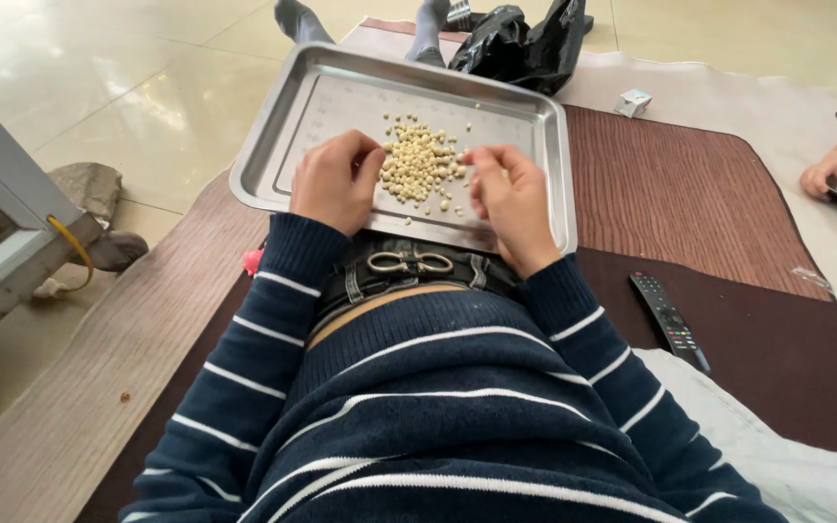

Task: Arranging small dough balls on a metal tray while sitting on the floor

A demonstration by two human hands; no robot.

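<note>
A black remote [669, 321] lies on the brown mat [690, 194], with a white cloth [787, 455] just beside it. A black bag [520, 44] sits past the mat's far end, a small white packet [634, 102] near it. Another person's hand [830, 172] rests at the right edge.

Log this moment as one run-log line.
left hand: fingers at pile of pale beans | right hand: pinching at pile edge | steel tray: on lap | remote control: on mat, untouched
</note>
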